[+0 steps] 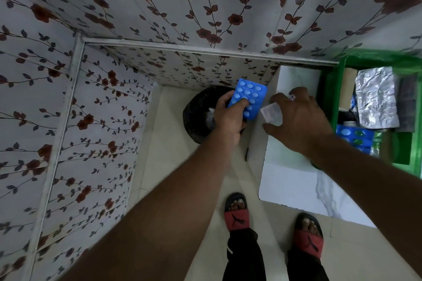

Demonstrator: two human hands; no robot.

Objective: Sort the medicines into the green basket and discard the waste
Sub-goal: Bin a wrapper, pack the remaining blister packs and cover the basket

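Now mid-sort, centre frame: left hand [228, 118] grips blue blister pack [250, 96] over bin [196, 116]; right hand [301, 121] pinches paper slip [271, 113]. Next, likely: slip into bin, pack into green basket [330, 102].

Black bin [196, 118] on the floor: largely covered by the left hand [228, 118] and the blue blister pack [250, 96] it grips; contents not discernible. Pack's lower end lies under the fingers. Paper slip [271, 113] held by the right hand [299, 118]: print too small to read. Green basket [331, 89]: cut off at the right edge. Second blue pack [351, 137] inside it is partly behind the right forearm; the dark items there are unidentifiable.
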